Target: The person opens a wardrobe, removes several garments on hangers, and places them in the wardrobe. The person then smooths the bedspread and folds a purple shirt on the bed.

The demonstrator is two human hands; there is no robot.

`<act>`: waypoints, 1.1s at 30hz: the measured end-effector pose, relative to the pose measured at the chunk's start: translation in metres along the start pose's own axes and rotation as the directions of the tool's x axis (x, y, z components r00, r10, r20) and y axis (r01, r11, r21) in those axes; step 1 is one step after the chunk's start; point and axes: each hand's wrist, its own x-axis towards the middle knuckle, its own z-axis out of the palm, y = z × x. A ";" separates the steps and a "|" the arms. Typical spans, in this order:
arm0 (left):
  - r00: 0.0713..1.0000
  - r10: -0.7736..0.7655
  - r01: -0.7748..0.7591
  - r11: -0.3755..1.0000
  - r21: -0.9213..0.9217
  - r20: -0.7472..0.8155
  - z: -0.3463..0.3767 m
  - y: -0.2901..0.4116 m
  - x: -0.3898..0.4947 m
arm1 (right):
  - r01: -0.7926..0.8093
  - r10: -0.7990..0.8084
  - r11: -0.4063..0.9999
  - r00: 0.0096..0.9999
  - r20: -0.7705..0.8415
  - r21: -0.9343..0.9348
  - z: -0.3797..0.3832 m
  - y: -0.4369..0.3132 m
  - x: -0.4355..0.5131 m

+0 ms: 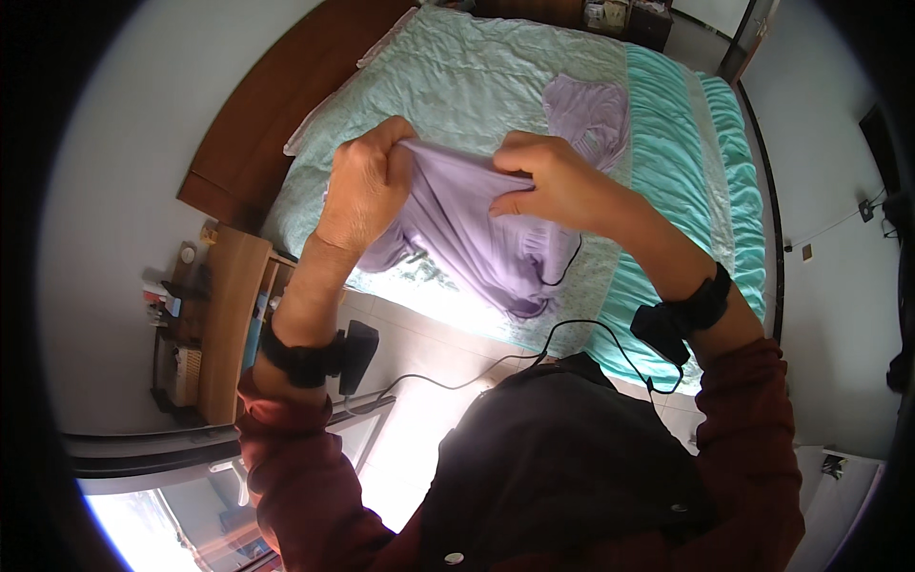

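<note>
A lilac fabric garment [465, 207] hangs from both of my hands above the near side of the bed. My left hand [372, 179] grips one end of its upper edge in a closed fist. Along the same edge, my right hand [543, 175] pinches the cloth between thumb and fingers. Between the two hands the edge is drawn fairly taut, and folds fall below it. A second lilac piece of clothing [586, 114] lies crumpled on the bed behind my right hand; whether it joins the held cloth is hidden.
The bed bears a pale green quilted cover [486, 64] and a turquoise ruffled spread [661, 143]. A wooden headboard [271, 93] and a wooden cabinet [229, 314] stand at left. A black cable [457, 386] runs between devices strapped to my forearms. A glass-paned door or window frame is at lower left.
</note>
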 end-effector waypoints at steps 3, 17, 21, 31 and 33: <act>0.993 0.119 -0.119 0.992 0.046 0.008 -0.005 0.017 0.016 | 0.007 -0.005 0.997 1.000 -0.030 0.075 0.001 0.013 -0.004; 0.928 0.338 -0.366 0.764 0.532 0.155 -0.073 0.023 0.040 | 0.022 -0.026 1.000 0.968 -0.251 -0.019 0.115 0.037 -0.070; 0.947 0.208 -0.305 0.817 0.489 0.243 -0.087 0.005 0.028 | -0.018 0.042 0.969 0.995 -0.095 0.245 0.130 0.020 -0.076; 0.992 0.114 -0.121 0.843 0.524 0.046 -0.114 -0.013 -0.006 | -0.248 0.041 0.818 0.925 0.379 0.519 0.149 -0.004 -0.079; 0.998 0.065 -0.050 0.877 0.479 -0.016 -0.119 -0.010 -0.010 | -0.263 0.032 0.806 0.914 0.404 0.531 0.147 0.000 -0.076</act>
